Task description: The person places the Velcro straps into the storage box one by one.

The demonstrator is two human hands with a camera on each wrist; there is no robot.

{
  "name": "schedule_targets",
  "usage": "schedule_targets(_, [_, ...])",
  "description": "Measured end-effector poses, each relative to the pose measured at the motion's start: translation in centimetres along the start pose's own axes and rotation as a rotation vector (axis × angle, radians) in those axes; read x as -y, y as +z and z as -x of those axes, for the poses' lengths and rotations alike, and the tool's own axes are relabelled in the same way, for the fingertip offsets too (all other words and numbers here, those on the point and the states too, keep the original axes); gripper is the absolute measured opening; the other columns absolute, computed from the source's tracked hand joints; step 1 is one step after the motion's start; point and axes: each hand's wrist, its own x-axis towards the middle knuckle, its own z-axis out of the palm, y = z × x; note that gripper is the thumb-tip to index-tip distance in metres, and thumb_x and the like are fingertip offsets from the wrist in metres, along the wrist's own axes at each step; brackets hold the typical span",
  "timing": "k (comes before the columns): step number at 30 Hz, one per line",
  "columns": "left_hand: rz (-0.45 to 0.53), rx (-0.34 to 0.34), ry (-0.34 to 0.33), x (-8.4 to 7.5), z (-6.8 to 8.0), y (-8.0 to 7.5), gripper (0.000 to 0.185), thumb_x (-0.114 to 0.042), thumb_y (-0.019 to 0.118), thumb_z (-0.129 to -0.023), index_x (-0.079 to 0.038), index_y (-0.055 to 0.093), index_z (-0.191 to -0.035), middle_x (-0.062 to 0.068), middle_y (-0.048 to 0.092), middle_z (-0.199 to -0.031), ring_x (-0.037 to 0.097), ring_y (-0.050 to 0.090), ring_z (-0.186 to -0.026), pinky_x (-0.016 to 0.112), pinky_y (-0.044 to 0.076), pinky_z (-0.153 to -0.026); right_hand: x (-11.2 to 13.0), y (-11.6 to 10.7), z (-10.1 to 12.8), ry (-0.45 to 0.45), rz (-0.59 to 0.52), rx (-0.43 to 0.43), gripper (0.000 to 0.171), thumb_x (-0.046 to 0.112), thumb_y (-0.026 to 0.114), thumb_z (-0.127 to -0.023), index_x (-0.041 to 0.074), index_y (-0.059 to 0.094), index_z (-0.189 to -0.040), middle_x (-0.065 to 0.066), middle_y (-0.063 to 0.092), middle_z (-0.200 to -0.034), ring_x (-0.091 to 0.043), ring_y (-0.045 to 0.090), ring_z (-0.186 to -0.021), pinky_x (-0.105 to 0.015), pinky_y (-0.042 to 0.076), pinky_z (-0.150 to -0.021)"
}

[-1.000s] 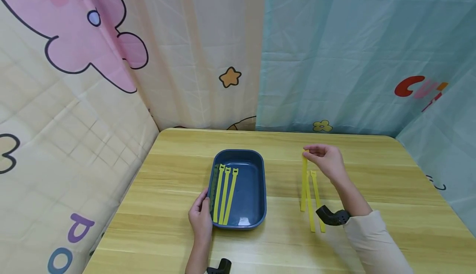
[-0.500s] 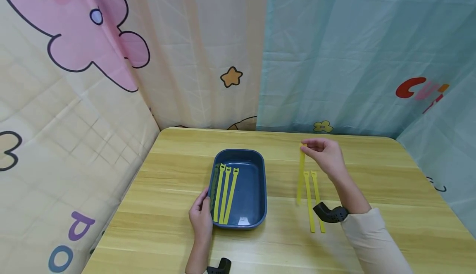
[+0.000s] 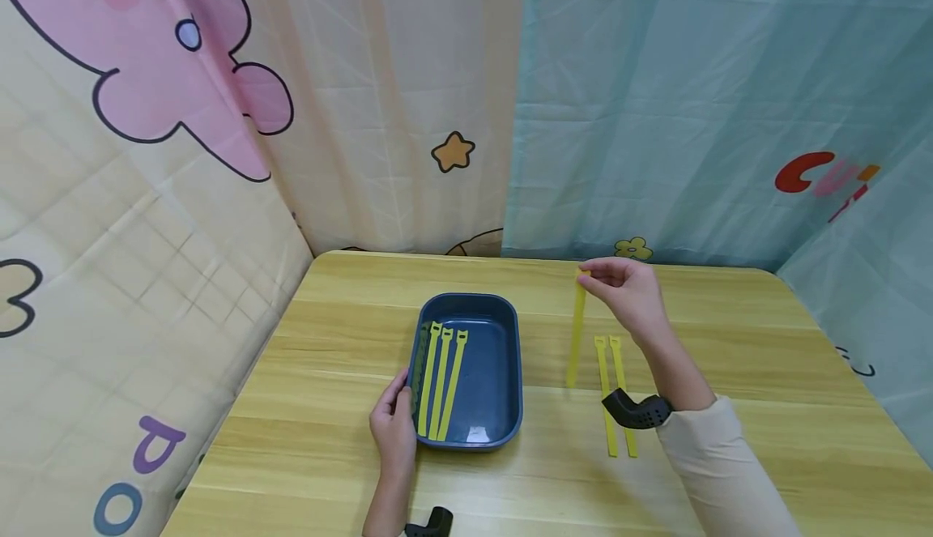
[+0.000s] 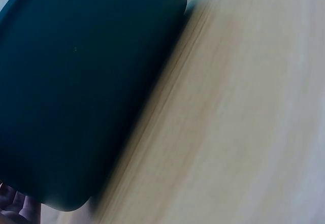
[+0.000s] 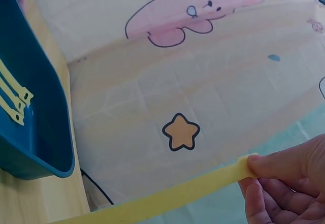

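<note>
In the head view my right hand (image 3: 628, 296) pinches a yellow cable tie (image 3: 576, 334) by its slotted head, between thumb and fingertips. The strap hangs down above the table, right of a blue tray (image 3: 492, 383). The right wrist view shows the thumb (image 5: 284, 164) pressed on the tie's end. My left hand (image 3: 394, 428) grips the tray's left side near the front corner. Several yellow cable ties (image 3: 440, 383) lie side by side along the tray's left inner wall. In the left wrist view the tray's dark outer side (image 4: 76, 92) hides most of that hand.
Two more yellow cable ties, one on the left (image 3: 603, 359) and one on the right (image 3: 619, 363), lie on the wooden table (image 3: 306, 407) below my right forearm. Printed curtains (image 3: 394, 100) stand behind the table's far edge.
My right hand has lifted the cable tie off the table, away from the two beside it, and moved left toward the tray. The left hand and tray have stayed still.
</note>
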Motion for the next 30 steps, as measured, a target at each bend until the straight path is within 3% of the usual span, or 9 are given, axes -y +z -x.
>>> schedule_targets(9, [0.006,-0.004,-0.001,-0.1,-0.1,-0.1,0.03,-0.001,0.047,-0.091,0.006,0.059,-0.117,0.017,0.058,-0.119,0.02,0.053,-0.106,0.016,0.045,-0.08,1.2,0.7,-0.2,-0.023,-0.076,-0.024,0.027,0.01,0.069,-0.082,-0.009,0.065,-0.102,-0.006,0.066,-0.087,-0.007,0.061,-0.074,-0.019,0.05,-0.068])
schedule_targets(20, [-0.016,0.006,-0.004,0.2,-0.1,-0.2,0.03,-0.003,0.047,-0.092,0.006,0.059,-0.118,0.017,0.057,-0.12,0.018,0.053,-0.107,0.013,0.044,-0.08,1.8,2.4,-0.2,-0.081,-0.187,-0.056,0.025,0.006,0.07,-0.081,-0.01,0.066,-0.099,-0.008,0.065,-0.086,-0.01,0.06,-0.073,-0.019,0.05,-0.07])
schedule_targets(30, [-0.006,0.006,-0.025,-0.1,0.0,0.0,0.03,-0.004,0.047,-0.092,0.005,0.059,-0.119,0.015,0.057,-0.121,0.02,0.052,-0.107,0.019,0.045,-0.082,1.9,4.5,0.1,-0.099,-0.245,-0.054,0.024,0.003,0.07,-0.079,-0.011,0.066,-0.098,-0.008,0.066,-0.084,-0.011,0.06,-0.071,-0.021,0.051,-0.068])
